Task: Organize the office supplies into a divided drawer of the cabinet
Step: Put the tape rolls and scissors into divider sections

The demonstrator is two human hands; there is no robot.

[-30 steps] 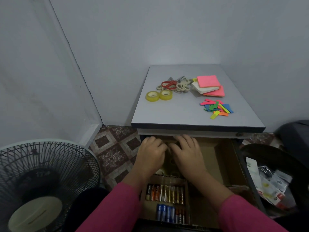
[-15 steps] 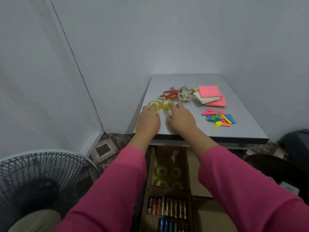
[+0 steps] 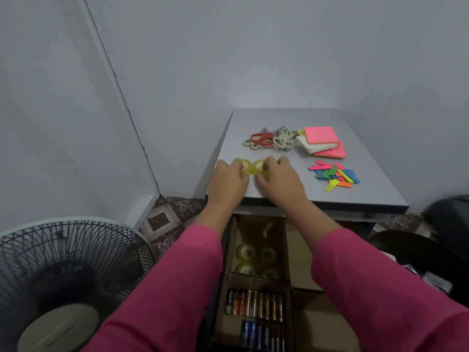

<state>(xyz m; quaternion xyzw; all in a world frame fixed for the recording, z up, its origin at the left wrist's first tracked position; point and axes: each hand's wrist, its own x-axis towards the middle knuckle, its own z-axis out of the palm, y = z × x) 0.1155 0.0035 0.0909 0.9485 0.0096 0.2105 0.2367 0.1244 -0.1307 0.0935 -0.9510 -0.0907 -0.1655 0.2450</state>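
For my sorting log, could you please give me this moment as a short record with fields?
left hand: left hand grips left tape roll
right hand: right hand grips right tape roll
on cabinet top: scissors, sticky note pads, coloured flags
drawer: open; tape rolls in rear compartment, batteries in front

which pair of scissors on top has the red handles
The red-handled scissors lie at the left of the pile on the cabinet top; the other scissors beside them have beige handles.
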